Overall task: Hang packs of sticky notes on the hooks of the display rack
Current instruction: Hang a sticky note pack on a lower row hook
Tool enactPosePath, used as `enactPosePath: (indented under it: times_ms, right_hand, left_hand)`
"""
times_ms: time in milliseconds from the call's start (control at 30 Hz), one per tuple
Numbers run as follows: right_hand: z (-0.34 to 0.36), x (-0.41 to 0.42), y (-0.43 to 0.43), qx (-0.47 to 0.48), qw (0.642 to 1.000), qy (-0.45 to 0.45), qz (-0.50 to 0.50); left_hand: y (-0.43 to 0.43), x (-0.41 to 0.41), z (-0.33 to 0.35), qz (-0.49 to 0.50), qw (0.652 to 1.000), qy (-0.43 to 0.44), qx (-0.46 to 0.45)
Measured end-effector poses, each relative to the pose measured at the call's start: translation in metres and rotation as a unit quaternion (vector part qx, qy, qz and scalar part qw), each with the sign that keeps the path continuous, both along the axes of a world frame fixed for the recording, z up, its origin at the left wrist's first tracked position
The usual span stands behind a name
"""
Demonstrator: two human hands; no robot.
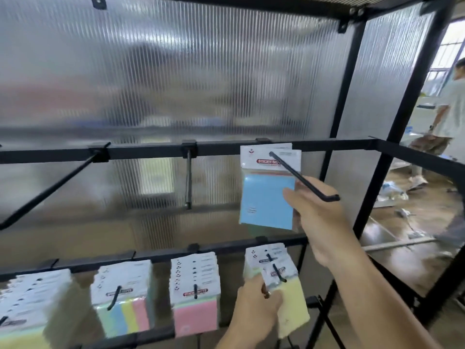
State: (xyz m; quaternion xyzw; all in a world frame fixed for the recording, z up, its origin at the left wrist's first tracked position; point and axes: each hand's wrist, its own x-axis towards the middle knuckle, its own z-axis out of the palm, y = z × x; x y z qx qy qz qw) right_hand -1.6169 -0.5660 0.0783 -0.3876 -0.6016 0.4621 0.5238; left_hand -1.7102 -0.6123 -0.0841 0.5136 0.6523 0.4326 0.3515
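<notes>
A blue-fronted pack of sticky notes [266,197] hangs at the back of the right hook [304,178] on the upper rail. My right hand [319,212] holds that pack by its right edge, thumb on the blue front. My left hand [254,308] grips a yellow pack [294,306] at the lower right hook [279,273], whose rod passes through the pack's header. Two more upper hooks [50,190] [188,182] carry nothing.
The lower rail [161,254] carries several full hooks of packs [195,290]. Black frame posts [392,157] stand to the right, with a ribbed translucent panel [151,84] behind. A person [448,114] stands at the far right on a cluttered floor.
</notes>
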Motion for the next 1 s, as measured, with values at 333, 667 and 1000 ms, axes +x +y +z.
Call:
enactPosePath:
  times_ms: [333, 667, 1000]
  right_hand:
    - [0.005, -0.005, -0.029, -0.013, 0.992, 0.12, 0.028]
    - [0.008, 0.032, -0.072, 0.054, 0.988, 0.14, 0.025]
    - [-0.019, 0.066, -0.104, 0.069, 0.992, 0.092, 0.045]
  left_hand:
    - [-0.051, -0.022, 0.045, -0.04, 0.996, -0.063, 0.05]
    - [-0.077, -0.055, 0.074, -0.008, 0.972, -0.226, 0.061]
    - [-0.08, -0.037, 0.079, -0.034, 0.962, -0.263, 0.07]
